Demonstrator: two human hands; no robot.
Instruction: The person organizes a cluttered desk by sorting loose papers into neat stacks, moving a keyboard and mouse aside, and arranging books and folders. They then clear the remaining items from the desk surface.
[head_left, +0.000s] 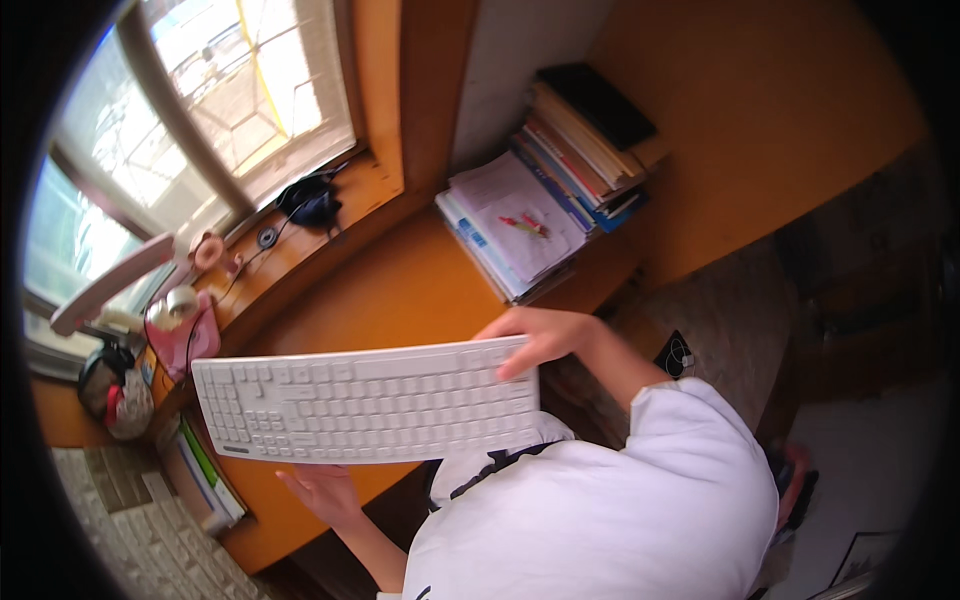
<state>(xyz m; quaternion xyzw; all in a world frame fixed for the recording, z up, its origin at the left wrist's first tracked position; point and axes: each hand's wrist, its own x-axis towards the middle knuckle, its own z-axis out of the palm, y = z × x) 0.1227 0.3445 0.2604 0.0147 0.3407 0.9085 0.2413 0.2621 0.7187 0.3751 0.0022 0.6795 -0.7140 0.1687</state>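
A white full-size computer keyboard (367, 401) is held tilted above the wooden desk, keys towards me. My right hand (536, 341) grips it at its right short end, with a digit over the key side and the rest partly behind. Just below the keyboard's lower long edge is my left hand (326, 495). One digit of it sticks out to the side, while the other fingers run behind the keyboard and are hidden. Whether the left hand touches the keyboard is unclear.
Papers (517, 225) and a stack of books (577, 157) lie on the desk (375, 300). A pink desk lamp (112, 281), tape rolls (180, 301) and a dark cabled object (311, 202) stand by the window. Folders (199, 472) fill the left end.
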